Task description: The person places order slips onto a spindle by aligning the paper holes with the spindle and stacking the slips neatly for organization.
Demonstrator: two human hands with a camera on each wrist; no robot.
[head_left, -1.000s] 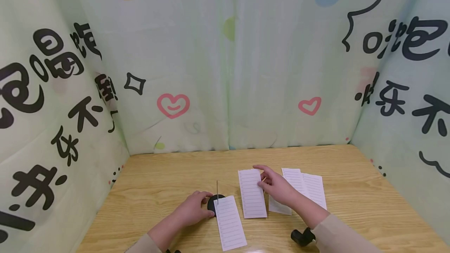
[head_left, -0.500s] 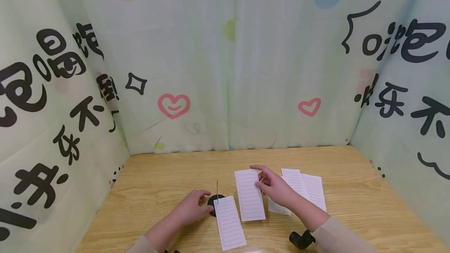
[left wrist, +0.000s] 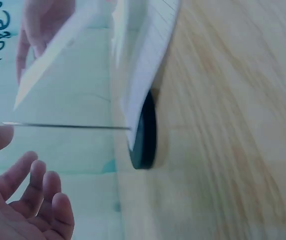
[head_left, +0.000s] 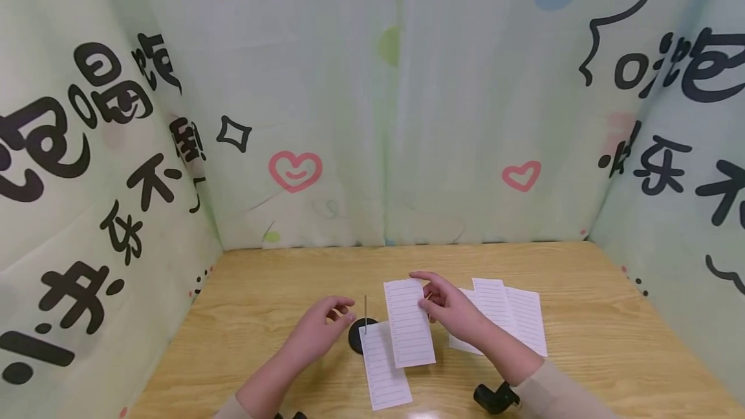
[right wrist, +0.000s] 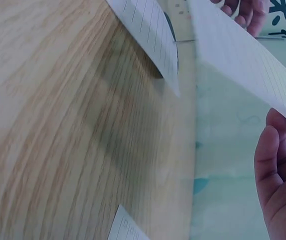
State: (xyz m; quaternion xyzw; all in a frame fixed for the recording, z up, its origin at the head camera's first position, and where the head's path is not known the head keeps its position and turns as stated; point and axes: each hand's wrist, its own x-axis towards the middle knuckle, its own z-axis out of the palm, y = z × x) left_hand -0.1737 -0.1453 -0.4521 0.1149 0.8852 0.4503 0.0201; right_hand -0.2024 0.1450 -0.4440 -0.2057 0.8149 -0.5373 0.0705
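Note:
My right hand point(head_left: 456, 312) pinches a lined paper slip point(head_left: 410, 332) by its upper right edge, lifted off the table. In the head view this slip overlaps another lined slip point(head_left: 384, 380), which is on the bill spike at its top corner. The spike has a thin upright metal rod point(left wrist: 68, 125) and a round black base point(left wrist: 149, 145); the slip on it lies low against the base and curves away. My left hand point(head_left: 319, 327) hovers just left of the rod with fingers loosely bent, holding nothing. In the left wrist view its thumb overlaps the rod's tip.
Several more lined slips point(head_left: 524, 315) lie overlapping on the wooden table point(head_left: 279, 277) to the right, partly behind my right forearm. A printed curtain point(head_left: 326, 83) encloses the back and both sides. A black device point(head_left: 495, 398) sits at the right wrist.
My right hand has brought its slip leftward, now overlapping the slip on the spike. My left hand has let go of the black base and risen beside the rod. The head view has shifted slightly.

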